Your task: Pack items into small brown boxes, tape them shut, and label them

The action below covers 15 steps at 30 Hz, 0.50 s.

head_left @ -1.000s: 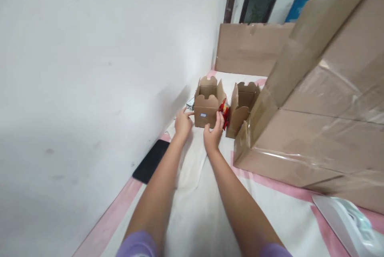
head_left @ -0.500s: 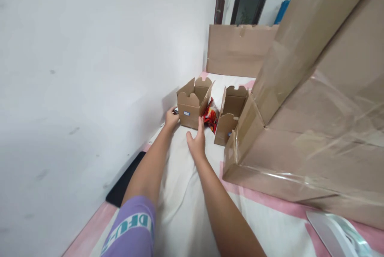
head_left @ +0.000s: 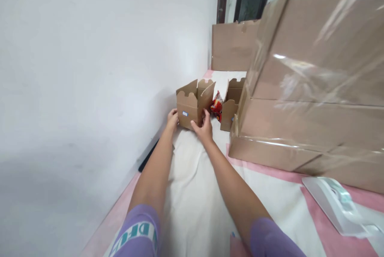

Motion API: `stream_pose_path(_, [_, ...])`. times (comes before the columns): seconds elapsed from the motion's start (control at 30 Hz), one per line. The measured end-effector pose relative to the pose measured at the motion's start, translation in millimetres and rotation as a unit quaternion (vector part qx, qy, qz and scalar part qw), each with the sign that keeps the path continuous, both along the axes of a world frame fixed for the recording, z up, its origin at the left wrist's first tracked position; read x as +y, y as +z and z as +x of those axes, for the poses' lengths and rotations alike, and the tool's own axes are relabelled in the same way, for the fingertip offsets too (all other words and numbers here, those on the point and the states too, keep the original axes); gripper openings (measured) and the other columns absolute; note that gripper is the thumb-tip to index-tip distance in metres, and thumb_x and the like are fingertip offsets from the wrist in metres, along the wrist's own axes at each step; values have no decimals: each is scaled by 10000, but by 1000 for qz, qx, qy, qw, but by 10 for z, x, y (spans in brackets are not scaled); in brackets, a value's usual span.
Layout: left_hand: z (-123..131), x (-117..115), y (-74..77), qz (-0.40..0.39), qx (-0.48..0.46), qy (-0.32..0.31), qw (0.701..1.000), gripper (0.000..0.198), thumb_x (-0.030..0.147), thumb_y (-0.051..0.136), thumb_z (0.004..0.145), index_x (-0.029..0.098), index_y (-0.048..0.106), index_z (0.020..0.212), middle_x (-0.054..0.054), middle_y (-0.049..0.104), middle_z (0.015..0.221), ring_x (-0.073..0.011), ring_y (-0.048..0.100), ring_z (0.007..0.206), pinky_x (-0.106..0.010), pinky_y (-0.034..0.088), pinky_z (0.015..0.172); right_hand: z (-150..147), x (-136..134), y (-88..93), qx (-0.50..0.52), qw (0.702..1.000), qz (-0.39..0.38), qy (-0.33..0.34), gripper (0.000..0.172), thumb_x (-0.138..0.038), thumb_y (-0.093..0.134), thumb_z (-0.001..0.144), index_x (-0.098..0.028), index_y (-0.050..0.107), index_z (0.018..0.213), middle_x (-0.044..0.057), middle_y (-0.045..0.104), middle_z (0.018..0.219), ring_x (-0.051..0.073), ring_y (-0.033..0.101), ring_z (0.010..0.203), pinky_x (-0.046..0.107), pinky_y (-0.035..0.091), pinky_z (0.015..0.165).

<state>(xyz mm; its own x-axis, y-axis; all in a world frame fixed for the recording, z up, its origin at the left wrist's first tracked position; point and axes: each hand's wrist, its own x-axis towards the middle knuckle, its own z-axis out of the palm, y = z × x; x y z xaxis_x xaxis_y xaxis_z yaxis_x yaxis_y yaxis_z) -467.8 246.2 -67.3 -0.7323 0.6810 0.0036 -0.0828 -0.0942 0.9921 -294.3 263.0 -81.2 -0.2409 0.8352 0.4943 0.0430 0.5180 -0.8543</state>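
Note:
A small open-topped cardboard box (head_left: 188, 119) stands near the wall, with a small blue-edged white label on its front and its flaps raised. My left hand (head_left: 173, 118) presses against the box's left side, its fingertips partly hidden. My right hand (head_left: 205, 127) grips the front right corner, thumb on the front face and fingers along the right side. Between the hands the box looks slightly tilted. Just right of it lies a red snack-like packet (head_left: 216, 107). Beyond the packet stands a second open cardboard box (head_left: 228, 114), partly hidden by a large carton.
The large taped carton (head_left: 300, 125) rises on the right. A flat cardboard panel (head_left: 234, 47) stands at the back. A white wall (head_left: 105, 89) borders the left, with a black flat object (head_left: 148, 157) at its foot. A clear plastic item (head_left: 342, 205) lies at lower right.
My right hand has closed around the box's front right corner, and my left hand has settled on its left side. The view has shifted, showing more of the large carton's side.

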Motion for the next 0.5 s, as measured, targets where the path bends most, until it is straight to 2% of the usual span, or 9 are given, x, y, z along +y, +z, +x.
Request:
stream_pose_path(0.13, [215, -776, 429, 8, 0, 28, 1000, 298, 383, 638, 962, 147, 634, 1144, -54, 675, 1046, -153, 660, 845, -328, 593, 731, 179, -472, 235, -18, 995, 17, 94, 873, -391, 737, 787, -179, 300, 1512, 160, 635, 1294, 254, 650, 1112, 392, 536, 934])
stream_pose_path(0.23, [411, -1413, 593, 28, -8, 28, 999, 286, 395, 642, 957, 142, 645, 1090, -41, 682, 979, -139, 653, 788, -312, 583, 699, 445, -902, 460, -61, 985, 53, 151, 905, -391, 750, 787, -185, 257, 1517, 103, 659, 1129, 229, 666, 951, 376, 548, 842])
stream_pose_path(0.3, [585, -1827, 601, 50, -21, 38, 998, 310, 430, 699, 899, 150, 656, 1024, -29, 694, 920, -140, 656, 757, -308, 578, 691, 738, -1236, 600, -99, 970, 94, 200, 914, -403, 768, 784, -186, 264, 1515, 48, 632, 1010, 204, 637, 850, 346, 538, 774])
stream_pose_path(0.33, [694, -2026, 584, 58, -31, 38, 997, 349, 458, 771, 810, 166, 668, 970, -22, 707, 883, -155, 669, 750, -309, 578, 686, 919, -1420, 658, -118, 962, 108, 223, 912, -408, 776, 782, -187, 275, 1511, 26, 608, 962, 193, 616, 808, 331, 526, 740])
stream_pose_path(0.43, [1118, -2563, 490, 65, -65, 16, 996, 486, 532, 896, 507, 236, 701, 839, -23, 748, 827, -269, 718, 828, -365, 601, 675, 1569, -2015, 751, -161, 946, 111, 259, 853, -396, 776, 791, -200, 319, 1485, 0, 566, 906, 174, 575, 744, 307, 493, 678])
stream_pose_path(0.5, [1461, -2837, 397, 56, -90, -8, 994, 498, 542, 911, 421, 260, 705, 777, -37, 757, 782, -346, 728, 903, -429, 617, 686, 2047, -2423, 735, -191, 945, 101, 243, 789, -377, 744, 817, -222, 343, 1478, 13, 591, 934, 181, 589, 753, 311, 494, 681])
